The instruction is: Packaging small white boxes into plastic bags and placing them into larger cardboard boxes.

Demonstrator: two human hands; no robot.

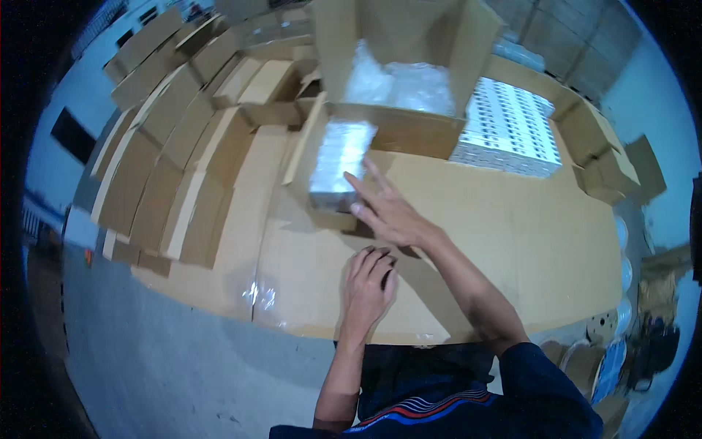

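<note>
The right hand (387, 212) reaches forward over the bench (512, 241), its grip spread, fingers long and flat, the fingertips touching or just beside the near end of a small open carton (322, 157); whether they press on it cannot be told. That carton is a narrow tray of plain brown corrugated board with its flaps folded outward; inside it lies a rectangular pack (338, 164) wrapped in glossy clear film that catches the light in pale streaks.

The left hand (369, 282) rests palm-down on the bench just below the right wrist, its grip empty, fingers curled loosely together against the board and holding nothing.

The bench is covered in flat sheets of smooth tan cardboard, with a patch of shiny clear tape (259, 296) near its front edge. Behind the small carton stands a larger open box (398, 73) of the same corrugated board, tall flaps up, filled with crinkled translucent plastic. To its right sits a block of small white printed packets (508, 124), packed tight in even rows. To the left, flattened brown cartons (168, 146) lean in overlapping stacks; more folded boxes (607, 164) sit at the far right edge. The floor (161, 351) below is dull grey concrete.
</note>
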